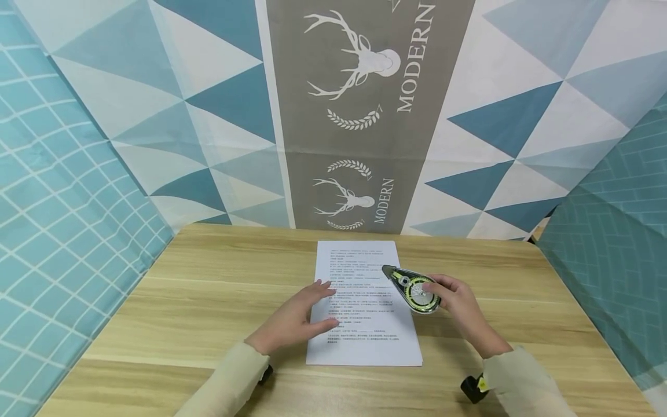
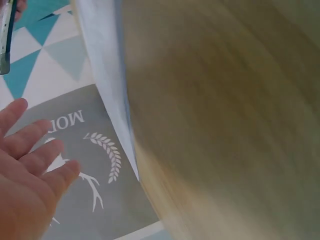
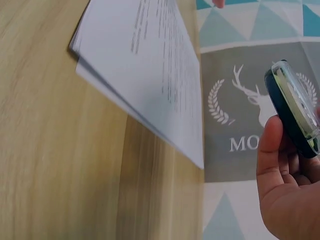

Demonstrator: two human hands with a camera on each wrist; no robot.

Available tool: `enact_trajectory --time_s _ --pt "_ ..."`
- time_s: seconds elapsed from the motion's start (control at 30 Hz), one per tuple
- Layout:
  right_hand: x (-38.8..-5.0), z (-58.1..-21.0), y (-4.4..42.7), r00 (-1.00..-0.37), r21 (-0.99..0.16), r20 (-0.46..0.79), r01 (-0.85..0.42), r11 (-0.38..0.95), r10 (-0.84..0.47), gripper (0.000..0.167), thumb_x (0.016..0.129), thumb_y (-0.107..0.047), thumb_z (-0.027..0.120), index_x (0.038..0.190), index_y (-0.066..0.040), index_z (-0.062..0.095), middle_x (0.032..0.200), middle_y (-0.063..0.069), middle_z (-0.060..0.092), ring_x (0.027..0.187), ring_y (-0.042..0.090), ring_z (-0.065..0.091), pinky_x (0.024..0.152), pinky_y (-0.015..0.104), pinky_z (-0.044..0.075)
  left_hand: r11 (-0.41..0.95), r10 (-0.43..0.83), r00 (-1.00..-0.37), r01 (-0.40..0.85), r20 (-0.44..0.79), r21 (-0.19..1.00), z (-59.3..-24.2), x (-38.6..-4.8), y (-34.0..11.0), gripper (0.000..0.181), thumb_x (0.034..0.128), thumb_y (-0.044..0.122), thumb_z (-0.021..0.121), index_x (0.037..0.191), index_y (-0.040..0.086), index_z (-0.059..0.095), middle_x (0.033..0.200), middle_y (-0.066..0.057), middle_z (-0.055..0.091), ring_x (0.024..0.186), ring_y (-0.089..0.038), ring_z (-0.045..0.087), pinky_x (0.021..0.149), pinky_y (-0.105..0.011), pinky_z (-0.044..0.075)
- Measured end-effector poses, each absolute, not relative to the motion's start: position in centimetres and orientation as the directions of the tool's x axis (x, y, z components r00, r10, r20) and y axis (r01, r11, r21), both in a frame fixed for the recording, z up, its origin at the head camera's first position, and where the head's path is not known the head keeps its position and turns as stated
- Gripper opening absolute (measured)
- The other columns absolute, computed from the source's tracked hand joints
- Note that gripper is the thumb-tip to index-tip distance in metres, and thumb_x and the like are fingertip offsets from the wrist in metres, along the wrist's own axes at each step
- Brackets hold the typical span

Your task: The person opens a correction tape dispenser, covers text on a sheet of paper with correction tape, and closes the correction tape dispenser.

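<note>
A correction tape dispenser with a clear case and green-yellow wheel is held by my right hand, thumb on its top face. Its tip points left over a stack of printed paper on the table. In the right wrist view, the dispenser is seen edge-on between the fingers, raised above the table. My left hand hovers at the stack's left edge with fingers spread. The left wrist view shows that hand holding nothing; whether it touches the paper I cannot tell.
A wooden table extends on both sides of the stack. Behind it hangs a patterned cloth with deer heads and triangles. Blue tiled-pattern sheets flank the table. In the right wrist view, the stack's sheets lie slightly uneven.
</note>
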State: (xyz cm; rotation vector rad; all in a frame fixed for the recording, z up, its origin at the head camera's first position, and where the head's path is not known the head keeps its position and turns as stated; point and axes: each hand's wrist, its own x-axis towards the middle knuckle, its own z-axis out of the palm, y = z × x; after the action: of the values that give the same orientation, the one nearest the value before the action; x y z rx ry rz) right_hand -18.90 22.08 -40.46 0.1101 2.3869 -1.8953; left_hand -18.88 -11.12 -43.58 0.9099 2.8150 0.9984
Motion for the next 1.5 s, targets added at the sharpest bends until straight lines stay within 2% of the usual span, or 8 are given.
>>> enact_trajectory --time_s 0.2,0.57,0.7,0.83,1.07,1.3,1.4,1.5 --pt "-19.2 -41.0 22.8 -0.989 -0.957 -0.139 0.149 0.248 0.054 0.049 0.094 -0.026 0.056 0.127 0.009 0.049 0.095 -0.007 0.059 0.081 -0.001 0.056 0.070 0.015 0.051 0.687 0.563 -0.818 0.544 0.121 0.481 -44.4 -19.3 -11.3 0.072 0.0848 0.057 0.056 0.138 0.010 0.046 0.148 -0.013 0.038 0.141 -0.033 0.026 0.115 -0.052 0.024" --pt "-19.7 -41.7 24.1 -0.975 -0.947 -0.188 0.211 0.241 0.115 0.055 0.094 -0.033 0.055 0.131 0.006 0.045 0.094 -0.012 0.058 0.080 -0.005 0.055 0.071 0.014 0.050 0.737 0.581 -0.812 0.550 0.048 0.394 -44.9 -19.6 -11.2 0.077 0.0832 0.061 0.055 0.139 0.009 0.045 0.149 -0.014 0.035 0.142 -0.033 0.024 0.115 -0.052 0.023" --pt "-19.8 -42.1 24.6 -0.972 -0.952 -0.192 0.218 0.215 0.134 0.056 0.093 -0.033 0.056 0.131 0.007 0.045 0.093 -0.014 0.057 0.081 -0.006 0.055 0.072 0.014 0.050 0.767 0.589 -0.808 0.560 0.004 0.315 -44.7 -19.5 -11.1 0.079 0.0820 0.063 0.055 0.139 0.010 0.044 0.150 -0.013 0.034 0.142 -0.031 0.024 0.116 -0.051 0.022" --pt "-19.9 -42.4 25.0 -0.967 -0.947 -0.202 0.234 0.222 0.155 0.058 0.093 -0.035 0.056 0.132 0.007 0.044 0.099 -0.011 0.056 0.083 -0.007 0.053 0.073 0.012 0.050 0.776 0.613 -0.789 0.592 -0.041 0.220 -44.5 -19.5 -11.2 0.081 0.0823 0.064 0.054 0.140 0.009 0.042 0.150 -0.014 0.033 0.143 -0.031 0.024 0.116 -0.050 0.021" --pt "-20.0 -42.9 25.7 -0.957 -0.931 -0.229 0.269 0.246 0.178 0.063 0.094 -0.040 0.053 0.136 0.006 0.041 0.118 0.004 0.052 0.085 -0.008 0.051 0.074 0.010 0.046 0.765 0.640 -0.764 0.623 -0.085 0.162 -44.4 -19.5 -11.2 0.081 0.0822 0.062 0.055 0.140 0.006 0.042 0.150 -0.015 0.034 0.142 -0.031 0.025 0.116 -0.049 0.023" --pt "-20.4 -43.6 26.3 -0.948 -0.944 -0.245 0.281 0.176 0.201 0.062 0.094 -0.036 0.054 0.135 0.008 0.039 0.098 -0.009 0.054 0.079 -0.006 0.054 0.072 0.013 0.051 0.751 0.661 -0.742 0.650 -0.114 0.118 -44.4 -19.5 -11.0 0.083 0.0809 0.063 0.056 0.141 0.007 0.042 0.149 -0.013 0.036 0.141 -0.030 0.028 0.116 -0.046 0.024" --pt "-20.5 -44.0 26.4 -0.948 -0.944 -0.252 0.286 0.167 0.196 0.062 0.094 -0.035 0.053 0.135 0.010 0.038 0.096 -0.008 0.055 0.077 -0.003 0.055 0.072 0.017 0.053 0.748 0.664 -0.736 0.654 -0.133 0.110 -44.5 -19.4 -10.9 0.083 0.0809 0.063 0.056 0.141 0.008 0.042 0.150 -0.012 0.036 0.141 -0.029 0.028 0.116 -0.045 0.025" --pt "-20.7 -44.4 26.6 -0.943 -0.939 -0.268 0.302 0.168 0.196 0.060 0.096 -0.034 0.049 0.136 0.009 0.038 0.100 -0.003 0.054 0.077 -0.001 0.055 0.071 0.018 0.054 0.744 0.669 -0.728 0.656 -0.150 0.128 -44.5 -19.2 -10.6 0.083 0.0808 0.062 0.057 0.141 0.007 0.042 0.150 -0.013 0.035 0.141 -0.030 0.028 0.116 -0.045 0.026"
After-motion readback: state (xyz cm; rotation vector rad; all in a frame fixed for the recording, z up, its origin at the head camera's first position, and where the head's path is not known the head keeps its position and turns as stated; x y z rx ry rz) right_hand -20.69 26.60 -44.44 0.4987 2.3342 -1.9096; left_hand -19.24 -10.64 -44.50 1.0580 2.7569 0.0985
